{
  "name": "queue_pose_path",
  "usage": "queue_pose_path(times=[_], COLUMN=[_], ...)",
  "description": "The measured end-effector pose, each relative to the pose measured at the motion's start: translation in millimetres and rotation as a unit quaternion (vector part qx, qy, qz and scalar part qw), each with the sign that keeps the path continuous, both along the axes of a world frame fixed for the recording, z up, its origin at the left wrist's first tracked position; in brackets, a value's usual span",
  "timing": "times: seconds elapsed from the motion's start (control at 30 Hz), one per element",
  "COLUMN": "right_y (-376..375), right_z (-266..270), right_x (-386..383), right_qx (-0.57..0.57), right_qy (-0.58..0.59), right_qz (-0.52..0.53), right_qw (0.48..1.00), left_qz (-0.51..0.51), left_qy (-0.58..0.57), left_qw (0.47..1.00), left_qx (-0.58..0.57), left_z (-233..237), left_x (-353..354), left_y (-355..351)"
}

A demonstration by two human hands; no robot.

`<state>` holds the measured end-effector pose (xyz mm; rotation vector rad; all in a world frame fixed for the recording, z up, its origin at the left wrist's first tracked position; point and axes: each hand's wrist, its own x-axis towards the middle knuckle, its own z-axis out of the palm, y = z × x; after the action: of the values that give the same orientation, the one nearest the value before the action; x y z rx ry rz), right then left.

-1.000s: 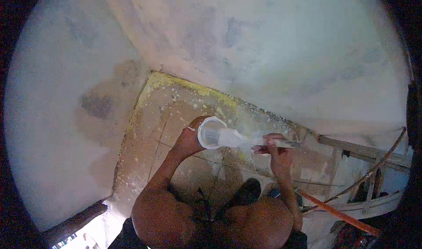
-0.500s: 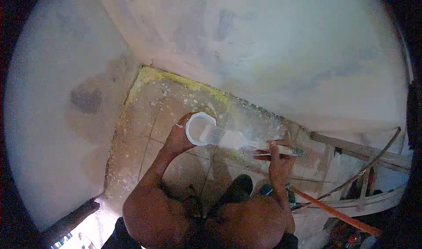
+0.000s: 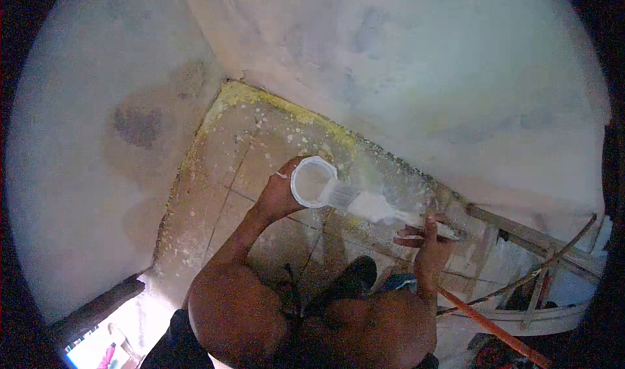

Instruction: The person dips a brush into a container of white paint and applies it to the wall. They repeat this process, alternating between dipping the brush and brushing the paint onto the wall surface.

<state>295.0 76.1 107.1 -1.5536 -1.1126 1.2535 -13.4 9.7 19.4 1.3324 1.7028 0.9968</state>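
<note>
The brush [image 3: 370, 206] has pale bristles and a white middle; the right hand's [image 3: 431, 246] grip holds it beside the white cup [image 3: 296, 188], held by the left hand [image 3: 278, 198], above a spotted floor [image 3: 207, 196] and stained walls [image 3: 436, 63].

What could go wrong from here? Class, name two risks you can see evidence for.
Drips: the wide, flat, whitish brush extends mostly outside the round white cup, so drips could land on the brown, speckled tiled floor.

Tipping: only the left grip appears to hold the cup, so the brush pushing against it might tilt it.
</note>
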Motion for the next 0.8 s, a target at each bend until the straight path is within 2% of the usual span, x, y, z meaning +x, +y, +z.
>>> queue_pose_path(times=[0.07, 0.13, 0.27, 0.33, 0.4, 0.5, 0.57, 0.6, 0.7, 0.77, 0.8], right_y=[-2.7, 2.4, 7.9, 7.0, 4.9, 3.0, 5.9, 4.6, 0.3, 0.6, -0.1], right_z=[12.1, -7.0, -14.2, -15.0, -10.3, -9.1, -21.6, -20.6, -21.5, -28.7, -25.1], right_x=[-7.3, 15.1, 21.4, 20.0, 10.1, 2.9, 7.9, 4.9, 1.2, 12.0, 9.0], right_qx=[-0.008, -0.019, -0.053, -0.046, -0.038, -0.092, -0.023, -0.023, 0.005, -0.045, -0.045], right_qy=[-0.009, -0.012, 0.005, 0.005, 0.007, 0.043, 0.050, 0.049, 0.028, -0.088, -0.089], right_qz=[-0.020, -0.013, -0.041, -0.038, -0.037, -0.041, 0.035, 0.036, 0.025, 0.056, 0.056], right_qw=[1.000, 1.000, 0.998, 0.998, 0.999, 0.994, 0.998, 0.998, 0.999, 0.994, 0.993], left_qz=[-0.001, -0.004, -0.004, -0.015, -0.017, -0.029, -0.036, -0.028, -0.003, 0.007, 0.010], left_qy=[0.022, 0.001, -0.021, 0.028, 0.038, 0.054, 0.060, 0.046, 0.003, -0.012, 0.014], left_qw=[1.000, 0.999, 1.000, 0.999, 0.999, 0.998, 0.997, 0.998, 1.000, 1.000, 0.999], left_qx=[0.010, 0.032, -0.017, 0.037, 0.029, 0.021, 0.022, 0.023, 0.025, 0.027, 0.032], left_z=[-9.6, -14.3, -6.9, -21.5, -23.3, -19.9, -15.9, -14.6, -12.0, -13.1, -15.4], left_x=[0.6, 0.2, -0.6, 1.8, 4.2, 5.7, 6.0, 5.7, 4.7, 4.2, 4.0], left_y=[-0.3, 0.0, 0.0, -0.4, -2.4, -0.6, 0.0, 0.0, -1.2, -1.5, -0.7])
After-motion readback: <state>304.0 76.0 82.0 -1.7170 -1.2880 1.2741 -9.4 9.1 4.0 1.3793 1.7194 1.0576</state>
